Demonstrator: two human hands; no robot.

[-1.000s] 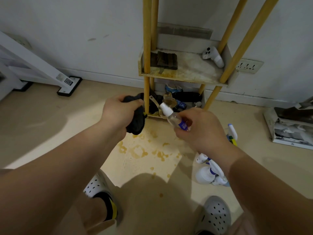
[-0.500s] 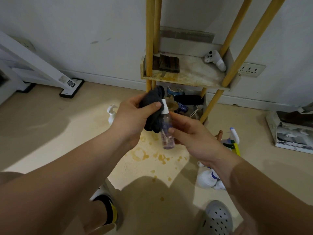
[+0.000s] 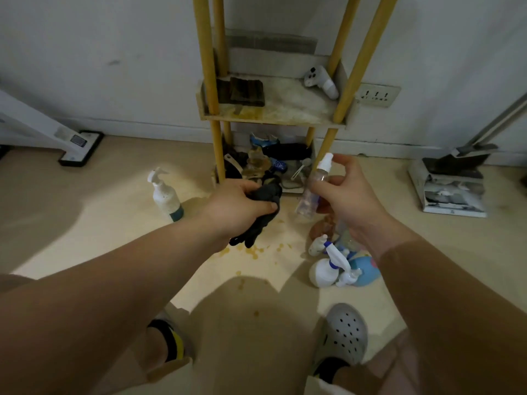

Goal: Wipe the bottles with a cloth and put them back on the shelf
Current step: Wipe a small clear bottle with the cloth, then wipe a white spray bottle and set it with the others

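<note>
Clutching crumpled dark cloth in curled fingers of left hand, slim clear white-capped spray bottle, tilted, pinched by fingers of right hand

In front of the shelf, the left grip clutches a bunched dark cloth. The right grip holds a small clear spray bottle, tilted, apart from the cloth. A white pump bottle stands on the floor left of the shelf. Other spray bottles lie heaped before its right side.

white controller | wall socket right of it | dustpan far right | grey clog
</note>
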